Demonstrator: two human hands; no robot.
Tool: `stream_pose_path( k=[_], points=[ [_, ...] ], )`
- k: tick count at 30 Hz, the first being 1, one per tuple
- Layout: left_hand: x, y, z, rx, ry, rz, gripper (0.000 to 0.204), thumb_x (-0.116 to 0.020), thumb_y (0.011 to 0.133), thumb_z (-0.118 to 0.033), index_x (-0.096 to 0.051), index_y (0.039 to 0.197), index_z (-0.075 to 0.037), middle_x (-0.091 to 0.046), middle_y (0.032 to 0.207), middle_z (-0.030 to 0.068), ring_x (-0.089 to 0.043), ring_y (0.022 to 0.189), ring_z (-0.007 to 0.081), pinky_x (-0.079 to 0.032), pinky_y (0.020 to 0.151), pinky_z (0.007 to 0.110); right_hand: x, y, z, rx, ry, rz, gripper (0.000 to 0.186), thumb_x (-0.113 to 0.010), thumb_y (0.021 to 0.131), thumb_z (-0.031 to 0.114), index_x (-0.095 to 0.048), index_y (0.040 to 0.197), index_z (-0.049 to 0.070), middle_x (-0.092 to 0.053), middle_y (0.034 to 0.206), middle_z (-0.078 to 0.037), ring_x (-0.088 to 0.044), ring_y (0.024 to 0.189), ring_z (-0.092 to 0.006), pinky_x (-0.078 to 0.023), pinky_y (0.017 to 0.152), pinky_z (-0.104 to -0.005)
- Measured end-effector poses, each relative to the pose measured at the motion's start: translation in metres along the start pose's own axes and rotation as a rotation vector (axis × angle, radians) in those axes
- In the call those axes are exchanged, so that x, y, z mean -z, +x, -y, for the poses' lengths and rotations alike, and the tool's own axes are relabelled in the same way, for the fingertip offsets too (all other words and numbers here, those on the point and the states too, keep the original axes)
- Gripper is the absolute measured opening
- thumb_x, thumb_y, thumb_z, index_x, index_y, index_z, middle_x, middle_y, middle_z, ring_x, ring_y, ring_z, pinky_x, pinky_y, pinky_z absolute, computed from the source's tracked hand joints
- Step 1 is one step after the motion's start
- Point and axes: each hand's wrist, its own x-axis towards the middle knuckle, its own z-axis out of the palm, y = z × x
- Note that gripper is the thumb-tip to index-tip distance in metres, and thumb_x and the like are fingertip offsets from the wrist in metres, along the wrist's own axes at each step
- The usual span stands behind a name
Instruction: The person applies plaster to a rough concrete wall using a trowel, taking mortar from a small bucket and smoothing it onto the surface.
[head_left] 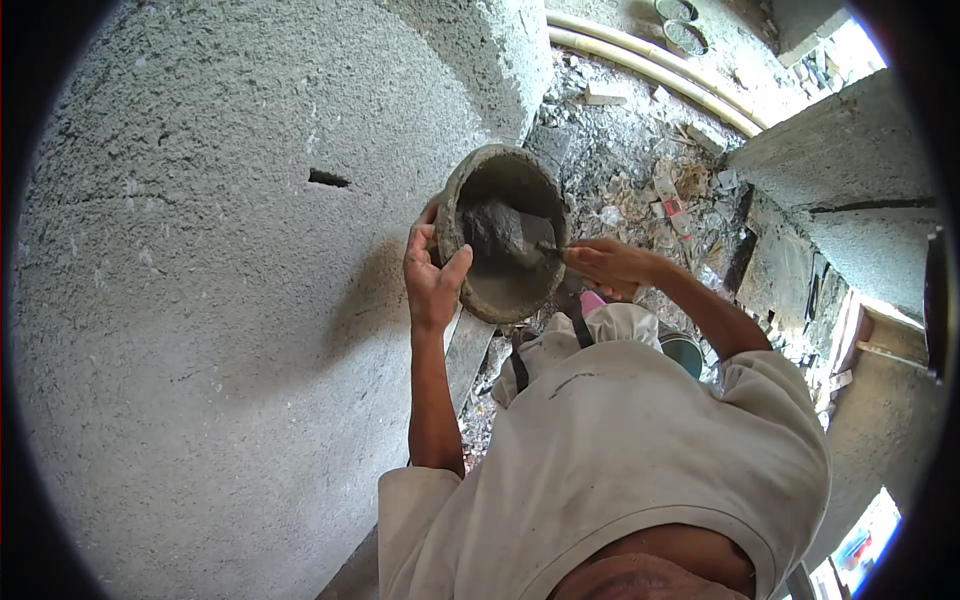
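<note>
A round bucket, crusted with grey cement, is tipped toward me beside the rough wall. My left hand is closed on its left rim, thumb over the edge and fingers on the outside. Wet grey mortar lies in a heap inside. My right hand, at the bucket's right edge, is closed round the handle of a trowel. The trowel's blade is inside the bucket against the mortar; my fingers hide most of the handle.
A rough cement-plastered wall with a small slot fills the left side. Rubble and scraps cover the ground beyond the bucket. Long curved poles and two buckets lie farther off. A concrete beam stands right.
</note>
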Motion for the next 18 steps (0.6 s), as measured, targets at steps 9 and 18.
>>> stream_pose_path(
  k=[9, 18],
  points=[
    [0.002, 0.005, 0.058, 0.182, -0.11, -0.278, 0.046, -0.07, 0.071, -0.008, -0.056, 0.114, 0.002, -0.062, 0.1, 0.007, -0.058, 0.089, 0.0167, -0.048, 0.082, 0.03, -0.024, -0.014, 0.013, 0.261, -0.101, -0.071, 0.032, -0.047, 0.098, 0.034, -0.052, 0.12, 0.01, -0.058, 0.079, -0.004, -0.058, 0.057, -0.0126, -0.046, 0.044, -0.0258],
    [0.048, -0.028, 0.084, 0.18, -0.088, -0.517, 0.042, -0.073, 0.064, -0.001, -0.057, 0.102, -0.003, -0.06, 0.099, 0.0063, -0.058, 0.087, 0.0191, -0.047, 0.08, 0.033, -0.022, -0.137, 0.19, 1.14, 0.461, -0.764, 0.05, -0.042, 0.098, 0.045, -0.041, 0.131, 0.007, -0.062, 0.091, -0.01, -0.057, 0.054, -0.0099, -0.049, 0.041, -0.0207]
  ],
)
